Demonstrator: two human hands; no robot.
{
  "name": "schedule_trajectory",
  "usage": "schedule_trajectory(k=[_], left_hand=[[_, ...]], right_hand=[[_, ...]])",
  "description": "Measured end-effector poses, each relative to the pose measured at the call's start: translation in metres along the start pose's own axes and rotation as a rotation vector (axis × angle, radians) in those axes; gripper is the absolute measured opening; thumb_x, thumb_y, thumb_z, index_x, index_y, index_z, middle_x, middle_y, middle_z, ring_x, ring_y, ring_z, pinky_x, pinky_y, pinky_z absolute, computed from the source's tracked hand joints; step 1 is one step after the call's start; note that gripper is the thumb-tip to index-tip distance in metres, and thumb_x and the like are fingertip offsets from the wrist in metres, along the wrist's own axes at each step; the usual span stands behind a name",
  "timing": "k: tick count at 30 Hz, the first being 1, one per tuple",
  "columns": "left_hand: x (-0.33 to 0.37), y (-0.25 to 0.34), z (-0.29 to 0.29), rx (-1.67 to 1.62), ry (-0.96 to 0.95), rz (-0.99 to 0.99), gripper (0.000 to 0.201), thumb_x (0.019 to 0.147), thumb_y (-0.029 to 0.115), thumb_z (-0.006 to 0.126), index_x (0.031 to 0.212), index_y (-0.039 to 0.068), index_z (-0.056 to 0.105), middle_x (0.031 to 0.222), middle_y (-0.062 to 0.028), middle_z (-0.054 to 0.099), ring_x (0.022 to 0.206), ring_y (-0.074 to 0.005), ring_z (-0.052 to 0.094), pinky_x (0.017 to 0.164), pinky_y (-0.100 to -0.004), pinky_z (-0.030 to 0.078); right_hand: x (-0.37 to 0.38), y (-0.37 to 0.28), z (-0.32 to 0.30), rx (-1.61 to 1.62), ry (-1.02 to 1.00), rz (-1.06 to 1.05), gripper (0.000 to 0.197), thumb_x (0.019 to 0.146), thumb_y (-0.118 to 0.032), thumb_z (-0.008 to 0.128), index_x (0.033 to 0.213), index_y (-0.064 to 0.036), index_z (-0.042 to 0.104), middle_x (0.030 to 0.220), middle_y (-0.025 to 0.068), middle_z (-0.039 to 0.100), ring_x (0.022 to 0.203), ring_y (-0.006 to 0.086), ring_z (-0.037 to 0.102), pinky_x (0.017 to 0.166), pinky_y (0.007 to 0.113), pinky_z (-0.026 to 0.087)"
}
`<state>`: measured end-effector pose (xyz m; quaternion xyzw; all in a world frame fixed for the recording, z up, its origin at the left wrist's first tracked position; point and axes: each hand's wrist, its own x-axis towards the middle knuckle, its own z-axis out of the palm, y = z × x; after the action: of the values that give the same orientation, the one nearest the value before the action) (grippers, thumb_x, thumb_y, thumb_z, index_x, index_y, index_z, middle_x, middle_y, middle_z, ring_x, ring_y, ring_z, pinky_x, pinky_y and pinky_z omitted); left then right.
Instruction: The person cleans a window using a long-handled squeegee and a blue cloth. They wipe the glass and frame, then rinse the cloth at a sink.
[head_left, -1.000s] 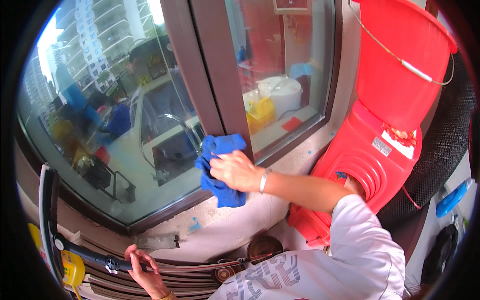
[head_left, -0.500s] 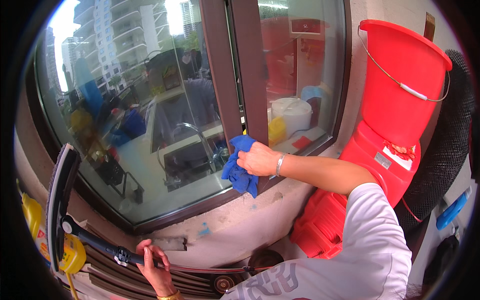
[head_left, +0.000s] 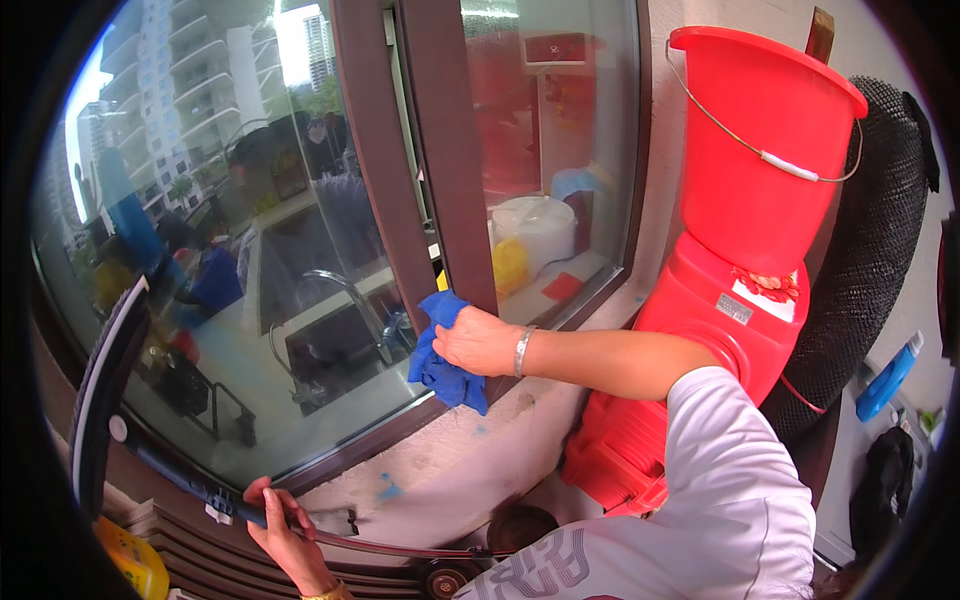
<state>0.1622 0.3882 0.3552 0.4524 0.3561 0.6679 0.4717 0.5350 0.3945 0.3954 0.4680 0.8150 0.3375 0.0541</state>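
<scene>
While the right hand (head_left: 480, 342) grips a crumpled blue cloth (head_left: 450, 385) at the bottom middle of the brown-framed glass window (head_left: 380, 150), left hand (head_left: 285, 540) has fingers curled round a black-handled cleaning tool (head_left: 165, 463), long narrow head by window's lower left. Red plastic bucket (head_left: 770, 140): right of window.

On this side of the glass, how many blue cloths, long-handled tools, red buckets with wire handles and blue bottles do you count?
Blue cloth, in the right hand: 1
Long-handled tool, in the left hand: 1
Red bucket with wire handle: 1
Blue bottle: 1
Total: 4
</scene>
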Motion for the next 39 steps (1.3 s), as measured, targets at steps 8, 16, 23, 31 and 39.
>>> schedule_trajectory(k=[8,16,23,31,39], left_hand=[[0.009,0.002,-0.027,0.013,0.021,0.027,0.021,0.095,0.023,0.055,0.106,0.005,0.052,0.069,-0.0023,0.05,0.042,-0.0069,0.04,0.032,-0.0186,0.024],[0.014,-0.007,-0.036,0.045,0.008,0.04,0.021,0.094,0.02,0.056,0.108,0.005,0.053,0.069,-0.0028,0.051,0.044,-0.0078,0.043,0.031,-0.0187,0.026],[0.029,-0.018,-0.049,0.199,-0.082,0.243,0.022,0.09,0.015,0.06,0.107,0.001,0.059,0.082,-0.0039,0.057,0.072,-0.0113,0.051,0.057,-0.0229,0.04],[0.034,-0.023,-0.047,0.245,-0.046,0.283,0.024,0.09,0.012,0.059,0.11,-0.001,0.058,0.095,-0.0083,0.06,0.088,-0.0151,0.054,0.081,-0.0286,0.044],[0.028,-0.017,-0.043,0.089,-0.075,0.158,0.031,0.089,0.011,0.061,0.115,-0.004,0.053,0.064,0.0014,0.041,0.047,-0.0075,0.038,0.043,-0.0204,0.028]], right_hand=[[-0.046,-0.029,-0.035,0.128,0.13,0.046,0.009,0.081,-0.011,0.054,0.076,-0.0032,0.054,0.069,0.0086,0.06,0.065,0.0232,0.062,0.061,0.034,0.046],[-0.083,-0.044,-0.082,0.32,-0.034,0.074,0.007,0.08,-0.009,0.055,0.075,-0.0053,0.051,0.077,0.0103,0.052,0.086,0.0244,0.058,0.082,0.034,0.047],[-0.081,-0.043,-0.089,0.244,0.002,0.098,0.01,0.07,-0.011,0.055,0.076,-0.004,0.053,0.082,0.0101,0.051,0.095,0.0284,0.052,0.096,0.037,0.039],[-0.082,-0.05,-0.099,0.148,-0.13,0.14,0.014,0.068,-0.011,0.055,0.08,-0.0036,0.055,0.085,0.0118,0.053,0.096,0.03,0.053,0.094,0.038,0.04],[-0.106,-0.062,-0.12,0.18,-0.209,0.205,0.025,0.067,-0.013,0.058,0.091,-0.0058,0.057,0.087,0.0078,0.05,0.093,0.0258,0.053,0.078,0.036,0.045]])
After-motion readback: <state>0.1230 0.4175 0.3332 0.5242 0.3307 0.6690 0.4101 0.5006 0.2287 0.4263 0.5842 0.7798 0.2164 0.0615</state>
